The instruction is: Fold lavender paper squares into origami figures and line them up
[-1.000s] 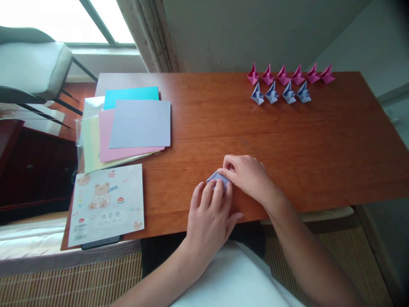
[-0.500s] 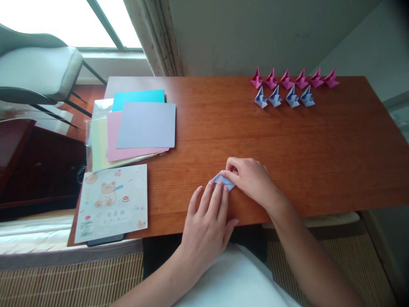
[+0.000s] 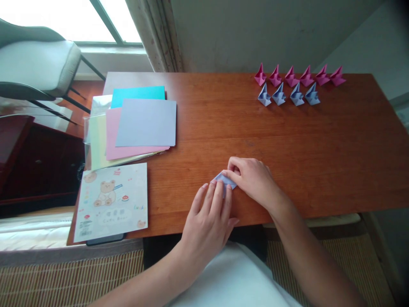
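A small folded piece of lavender origami paper lies on the wooden table near its front edge. The fingertips of my left hand rest flat on its lower left part, the fingers stretched out and slightly apart. From the right, my right hand has its thumb and curled fingers closed at the paper's upper right edge. Both hands cover parts of the paper, so its full shape is hidden.
At the back right stand several folded pink paper figures, with several blue-grey ones in front. Stacked coloured sheets lie at the left, above a bear-printed sheet. A dark flat object sticks out under it. A chair stands by the window.
The view has shifted slightly. Both hands stay on the folded paper in nearly the same pose, with the left fingers drawn back a little along it.
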### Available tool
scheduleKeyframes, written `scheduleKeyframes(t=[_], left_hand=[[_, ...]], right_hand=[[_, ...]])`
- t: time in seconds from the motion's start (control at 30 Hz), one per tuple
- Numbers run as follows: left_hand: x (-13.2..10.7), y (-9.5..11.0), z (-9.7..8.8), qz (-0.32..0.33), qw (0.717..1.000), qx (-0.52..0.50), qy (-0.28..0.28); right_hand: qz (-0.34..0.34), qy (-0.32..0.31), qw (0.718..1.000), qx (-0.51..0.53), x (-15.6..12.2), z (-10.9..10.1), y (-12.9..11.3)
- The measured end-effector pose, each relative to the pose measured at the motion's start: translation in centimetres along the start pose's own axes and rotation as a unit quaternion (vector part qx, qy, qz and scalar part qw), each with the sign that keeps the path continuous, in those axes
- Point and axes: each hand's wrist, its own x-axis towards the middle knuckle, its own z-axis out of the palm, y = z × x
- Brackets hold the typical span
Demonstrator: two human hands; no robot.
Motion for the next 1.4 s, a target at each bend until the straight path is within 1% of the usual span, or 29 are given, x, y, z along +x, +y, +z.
scheduleKeyframes(t=[0.17,0.33,0.57,0.73,0.97,1.1,1.27,1.4], left_hand=[[0.4,0.4,-0.3,0.002,1.0,0.02,-0.008],[0.5,0.5,-0.2,0.016,0.999,0.034,-0.016],[0.1,0.8,0.1,0.028,0.999,-0.003,-0.029],[-0.1,0.7,0.2,0.02,0.999,-0.025,-0.008],[0.0,0.6,0.2,0.033,0.999,-0.028,-0.004],[0.3,0.4,0.5,0.035,0.999,-0.024,0.004],[0.1,0.4,0.9,0.057,0.998,-0.009,0.008],[-0.2,0.5,1.4,0.051,0.999,-0.009,0.012]], right_hand=[[0.006,-0.006,1.0,-0.001,0.0,-0.1,-0.1],[0.012,-0.008,1.0,-0.005,-0.1,-0.1,-0.1],[0.004,-0.003,1.0,0.001,-0.1,-0.1,-0.1],[0.0,0.007,1.0,0.004,-0.1,0.0,-0.1],[-0.002,0.005,1.0,0.002,-0.1,0.0,0.0],[-0.003,0.004,1.0,0.004,-0.1,0.1,0.0],[-0.006,0.011,1.0,-0.005,0.0,0.2,0.1],[-0.009,0.004,1.0,0.001,-0.1,0.2,0.0]])
